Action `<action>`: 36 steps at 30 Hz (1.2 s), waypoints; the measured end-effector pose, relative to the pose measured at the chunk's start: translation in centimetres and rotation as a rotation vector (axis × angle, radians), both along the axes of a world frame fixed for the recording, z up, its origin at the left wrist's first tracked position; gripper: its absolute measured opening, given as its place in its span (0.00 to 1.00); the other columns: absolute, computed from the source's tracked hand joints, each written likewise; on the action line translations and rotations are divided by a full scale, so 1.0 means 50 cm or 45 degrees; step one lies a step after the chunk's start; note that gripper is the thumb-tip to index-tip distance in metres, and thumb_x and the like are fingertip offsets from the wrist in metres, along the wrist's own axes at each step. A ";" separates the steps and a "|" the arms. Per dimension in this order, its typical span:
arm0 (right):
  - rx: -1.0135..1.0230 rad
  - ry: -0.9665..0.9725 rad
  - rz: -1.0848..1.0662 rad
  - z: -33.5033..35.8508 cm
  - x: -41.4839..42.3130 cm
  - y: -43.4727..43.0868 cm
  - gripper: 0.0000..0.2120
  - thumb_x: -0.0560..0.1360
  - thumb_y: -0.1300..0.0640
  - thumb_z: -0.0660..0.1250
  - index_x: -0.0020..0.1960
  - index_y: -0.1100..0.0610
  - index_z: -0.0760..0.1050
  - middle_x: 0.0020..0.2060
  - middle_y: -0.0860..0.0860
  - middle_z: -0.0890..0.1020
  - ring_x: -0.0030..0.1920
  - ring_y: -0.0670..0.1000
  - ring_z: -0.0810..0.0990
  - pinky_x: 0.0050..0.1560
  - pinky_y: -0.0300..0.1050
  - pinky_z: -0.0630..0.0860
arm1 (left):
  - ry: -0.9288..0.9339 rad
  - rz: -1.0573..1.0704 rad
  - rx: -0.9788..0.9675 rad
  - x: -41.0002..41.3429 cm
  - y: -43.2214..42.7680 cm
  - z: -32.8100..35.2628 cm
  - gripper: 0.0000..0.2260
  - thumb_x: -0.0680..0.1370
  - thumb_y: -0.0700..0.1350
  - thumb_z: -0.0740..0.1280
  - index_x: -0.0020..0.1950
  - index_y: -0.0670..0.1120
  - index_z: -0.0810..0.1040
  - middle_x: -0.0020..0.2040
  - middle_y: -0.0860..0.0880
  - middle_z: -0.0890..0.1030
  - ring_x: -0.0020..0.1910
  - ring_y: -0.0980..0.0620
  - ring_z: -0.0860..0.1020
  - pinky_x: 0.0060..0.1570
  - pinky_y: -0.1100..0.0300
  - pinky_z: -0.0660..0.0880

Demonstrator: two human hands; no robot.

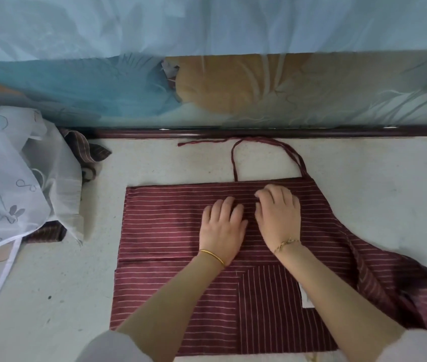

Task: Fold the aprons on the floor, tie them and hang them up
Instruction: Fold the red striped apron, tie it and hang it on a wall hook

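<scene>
Both hands rest palm down, side by side, near the top of a dark red striped apron (168, 231) spread on the floor (377, 178). The left hand (221, 226) lies flat and relaxed with its fingers spread on the cloth. The right hand (279, 215) presses just beside it, fingers bent at the knuckles and tips on the fabric, with nothing visibly gripped. A gold bangle (213, 257) circles the left wrist and a thin chain (285, 244) the right.

The apron's left edge runs straight and squared, apparently already turned in, while its right side spills outward in a loose, rumpled flap (403, 283). The neck strap (234, 163) loops away from the top edge toward a dark wooden rail (259, 132), and a pocket (267, 296) with upright stripes shows between the forearms.

The step in hand looks like smoothing the first fold — the folding is early, with tying and hanging not yet begun. The next move likely calls for bringing the loose right flap across to match the left edge, then gathering the straps clear of the rail.

To the left lies a white printed apron (11, 178), heaped over more striped cloth (87, 150) — probably waiting its turn. A pale sheer net (207, 27) hangs above the rail.
</scene>
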State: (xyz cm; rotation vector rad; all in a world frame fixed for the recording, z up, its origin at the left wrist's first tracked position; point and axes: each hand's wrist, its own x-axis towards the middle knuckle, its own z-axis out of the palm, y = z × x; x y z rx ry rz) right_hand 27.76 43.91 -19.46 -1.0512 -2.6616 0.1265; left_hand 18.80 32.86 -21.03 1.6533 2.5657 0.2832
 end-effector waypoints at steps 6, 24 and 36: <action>-0.158 -0.140 0.132 -0.022 0.118 -0.049 0.20 0.71 0.58 0.68 0.63 0.60 0.74 0.63 0.58 0.76 0.64 0.58 0.74 0.60 0.55 0.75 | 0.103 -0.062 -0.278 -0.070 -0.076 -0.030 0.25 0.80 0.58 0.44 0.75 0.53 0.59 0.76 0.44 0.59 0.75 0.44 0.57 0.72 0.40 0.54; -0.995 -0.024 -1.019 0.071 0.513 0.015 0.16 0.79 0.52 0.58 0.61 0.61 0.71 0.53 0.57 0.75 0.56 0.58 0.73 0.56 0.51 0.72 | -0.540 -0.074 -0.710 0.363 0.078 0.118 0.30 0.77 0.61 0.60 0.68 0.40 0.60 0.55 0.43 0.77 0.52 0.44 0.78 0.51 0.51 0.76; -1.198 -0.142 -0.659 0.077 0.521 0.032 0.34 0.69 0.58 0.71 0.69 0.54 0.57 0.55 0.54 0.73 0.47 0.54 0.78 0.46 0.50 0.78 | -1.368 0.512 -0.898 0.377 0.107 0.197 0.17 0.75 0.36 0.67 0.61 0.40 0.68 0.53 0.38 0.76 0.49 0.41 0.79 0.48 0.47 0.80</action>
